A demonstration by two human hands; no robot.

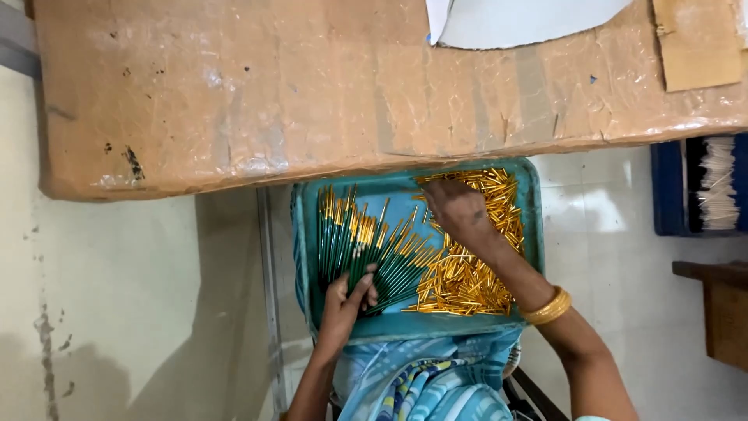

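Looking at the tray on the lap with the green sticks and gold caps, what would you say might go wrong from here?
1. The teal tray appears to rest on the lap, partly under the taped table; a knee shift might tip it.
2. The left hand holds the fanned green sticks only at their lower ends, so some may slide loose.
3. The right hand reaches into the gold caps, heaped near the tray's rim; a few might spill over.

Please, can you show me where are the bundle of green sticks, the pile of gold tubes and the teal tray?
bundle of green sticks (351,249): head view, middle of the fanned bundle.
pile of gold tubes (463,284): head view, lower part of the heap.
teal tray (421,326): head view, near rim.
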